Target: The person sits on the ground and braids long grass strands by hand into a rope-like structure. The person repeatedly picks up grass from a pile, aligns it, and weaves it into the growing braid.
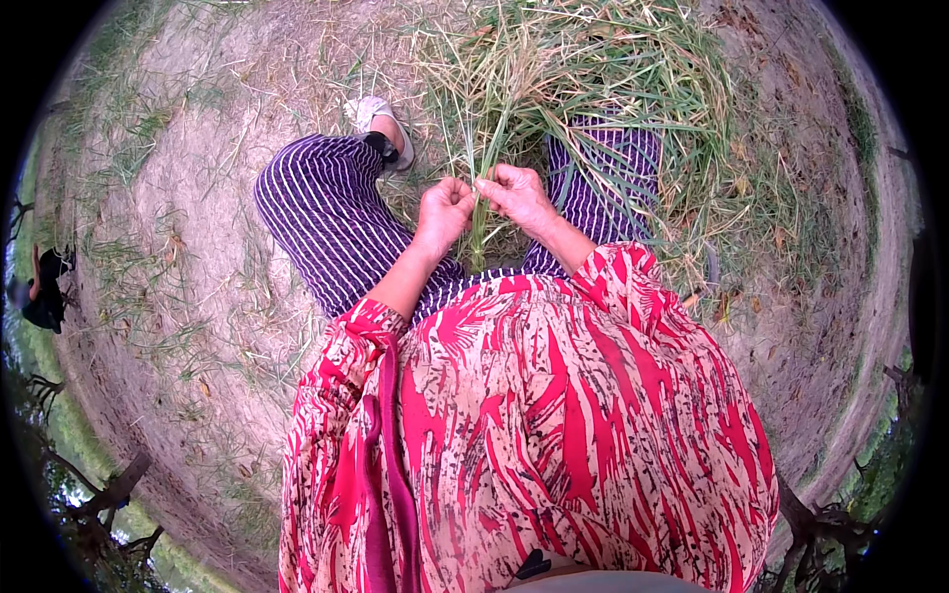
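Observation:
Between my legs stands a thin bundle of long green grass stalks point(479, 230), with pale seed heads spreading at its top. My left hand point(445, 211) pinches the stalks from the left, thumb and forefinger closed on them. From the right, my right hand point(519, 196) pinches them at about the same height, its fingertips close to those of the left. The lower ends of the stalks reach down near my lap. A large heap of cut grass point(630, 67) lies just ahead and to the right, partly over my right trouser leg.
Loose grass is scattered over bare soil point(215, 156) on both sides. A curved blade-like thing point(712, 267) with a wooden-looking end lies right of my right arm. My foot in a light shoe point(404, 148) is at front left. A person in dark clothes point(50, 289) is at the far left edge.

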`<state>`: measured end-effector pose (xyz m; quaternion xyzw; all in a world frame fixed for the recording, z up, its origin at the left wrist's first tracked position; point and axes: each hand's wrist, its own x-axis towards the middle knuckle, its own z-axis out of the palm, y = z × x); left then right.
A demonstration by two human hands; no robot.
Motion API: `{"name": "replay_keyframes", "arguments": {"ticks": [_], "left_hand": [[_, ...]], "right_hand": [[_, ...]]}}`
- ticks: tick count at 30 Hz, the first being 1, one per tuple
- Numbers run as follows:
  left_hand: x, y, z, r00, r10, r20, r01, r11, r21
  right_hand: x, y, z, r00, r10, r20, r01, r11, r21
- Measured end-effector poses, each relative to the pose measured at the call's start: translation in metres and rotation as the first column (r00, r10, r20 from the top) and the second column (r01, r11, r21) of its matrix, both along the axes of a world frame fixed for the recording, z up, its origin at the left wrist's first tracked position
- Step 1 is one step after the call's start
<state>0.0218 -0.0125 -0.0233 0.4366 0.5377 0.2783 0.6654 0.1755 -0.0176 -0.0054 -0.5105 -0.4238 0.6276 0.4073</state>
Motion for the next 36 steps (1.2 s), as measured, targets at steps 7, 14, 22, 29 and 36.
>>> {"name": "replay_keyframes", "arguments": {"ticks": [7,14,22,29,36], "left_hand": [[0.007,-0.001,0.010,0.998,-0.064,-0.015,0.065,0.995,0.073],[0.003,-0.002,-0.002,0.991,-0.117,-0.061,0.123,0.987,0.101],[0.000,0.003,0.007,0.979,0.204,0.009,-0.202,0.973,-0.110],[0.005,-0.001,0.019,0.994,0.031,0.103,-0.022,0.996,-0.086],[0.001,-0.001,0.008,0.990,0.007,0.139,0.008,0.995,-0.104]], "right_hand": [[0.003,0.002,-0.010,0.993,-0.068,0.102,0.068,0.998,-0.001],[0.001,0.002,-0.024,0.975,-0.088,0.205,0.075,0.995,0.070],[0.001,0.004,-0.016,0.967,-0.252,0.047,0.253,0.967,-0.018],[0.002,0.002,-0.020,0.978,-0.001,0.207,0.009,0.999,-0.040],[0.001,0.002,-0.007,0.998,-0.052,0.034,0.056,0.991,-0.121]]}}
